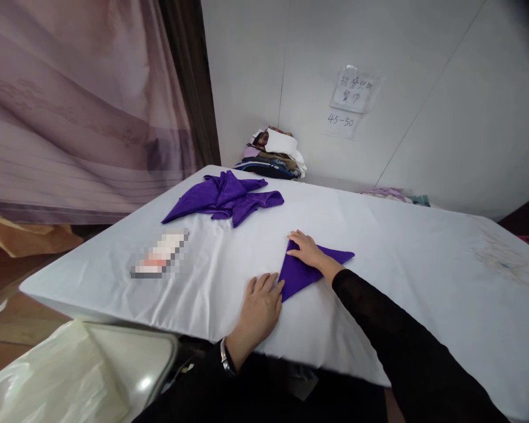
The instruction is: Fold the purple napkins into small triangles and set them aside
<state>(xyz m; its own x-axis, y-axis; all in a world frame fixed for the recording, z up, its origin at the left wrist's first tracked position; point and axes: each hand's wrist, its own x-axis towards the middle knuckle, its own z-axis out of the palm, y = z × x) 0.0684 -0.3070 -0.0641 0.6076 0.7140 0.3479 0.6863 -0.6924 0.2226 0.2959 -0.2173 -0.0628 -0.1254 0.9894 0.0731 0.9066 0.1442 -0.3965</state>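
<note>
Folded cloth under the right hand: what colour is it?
The folded cloth is plain purple, best seen in the head view.

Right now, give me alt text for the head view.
The right hand lies on a triangle of purple cloth on a white tablecloth, the left hand touching its edge. Crumpled purple cloths lie farther back, to the left.

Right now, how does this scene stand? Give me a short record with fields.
left hand: touching the cloth by its near corner
right hand: resting on the cloth's far left part
cloth: purple, triangular, flat on the white table
heap: crumpled purple fabric, farther back, to the left
pixelated item: nearer than the heap; identity hidden
stack: varied fabrics by the wall
</note>
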